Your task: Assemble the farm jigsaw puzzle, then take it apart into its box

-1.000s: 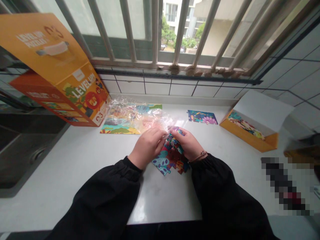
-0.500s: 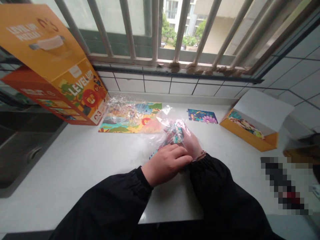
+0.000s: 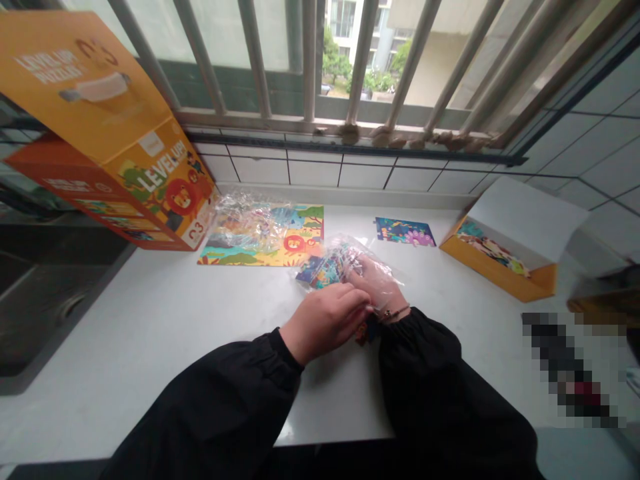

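Note:
My right hand (image 3: 376,288) is inside a clear plastic bag (image 3: 350,257), wrapped by the film and closed on colourful puzzle pieces (image 3: 320,272). My left hand (image 3: 325,320) pinches the bag's edge at my right wrist, fingers closed. A few dark puzzle pieces (image 3: 364,331) peek out under the hands on the white counter (image 3: 165,320). Both arms wear black sleeves.
A finished lion puzzle (image 3: 265,237) under another plastic bag lies behind. A tilted orange puzzle box (image 3: 115,127) stands at the left. A small blue puzzle (image 3: 404,232) and an open orange box (image 3: 505,257) sit at the right. A dark sink (image 3: 45,300) lies far left.
The bag with the pieces has come down and flatter toward the counter. My left hand slid from the bag's left side over to my right wrist.

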Demonstrator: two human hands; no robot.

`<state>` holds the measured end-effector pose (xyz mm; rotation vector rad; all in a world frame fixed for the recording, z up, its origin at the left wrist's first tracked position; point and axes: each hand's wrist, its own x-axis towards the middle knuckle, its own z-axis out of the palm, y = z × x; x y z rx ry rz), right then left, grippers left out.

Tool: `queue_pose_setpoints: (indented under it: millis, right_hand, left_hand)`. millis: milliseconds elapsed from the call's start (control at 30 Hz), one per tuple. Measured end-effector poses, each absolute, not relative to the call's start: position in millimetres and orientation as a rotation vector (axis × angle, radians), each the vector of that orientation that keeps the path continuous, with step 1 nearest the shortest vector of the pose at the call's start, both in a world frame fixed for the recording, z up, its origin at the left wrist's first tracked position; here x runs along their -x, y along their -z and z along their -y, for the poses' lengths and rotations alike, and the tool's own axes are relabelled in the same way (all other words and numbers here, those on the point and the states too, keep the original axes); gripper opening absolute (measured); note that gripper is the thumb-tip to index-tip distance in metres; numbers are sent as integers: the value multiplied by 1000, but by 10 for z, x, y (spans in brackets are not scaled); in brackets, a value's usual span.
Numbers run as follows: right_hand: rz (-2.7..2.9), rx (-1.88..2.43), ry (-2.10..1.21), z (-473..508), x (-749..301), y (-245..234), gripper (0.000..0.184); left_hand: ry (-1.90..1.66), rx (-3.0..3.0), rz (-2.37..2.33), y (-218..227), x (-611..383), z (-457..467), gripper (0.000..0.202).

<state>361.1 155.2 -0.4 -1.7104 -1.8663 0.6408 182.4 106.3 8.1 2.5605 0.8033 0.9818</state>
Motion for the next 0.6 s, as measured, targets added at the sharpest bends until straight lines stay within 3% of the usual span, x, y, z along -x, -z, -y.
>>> queue_pose_setpoints:
  millis: [133,300,500,600]
  right_hand:
    - [1800,1812,-632,-1570,-3630,14,12]
    - [1718,1663,-770,-1545,-3620,0,24]
    - [1667,1183,-822,-1436,-3597,-125,41]
    - [1586,1179,-732,-1406,-3669,-186,32]
  left_hand:
    - [-657,-2582,-938,-64,-1784,-1093,23]
    - [-375,-2595,-1216,-85,-1750,-1149,19]
    - [-773,-2326,-1530,-98,-1625,-1311,28]
    - [-973,-2243,-1593,-46,-1488,-1484,32]
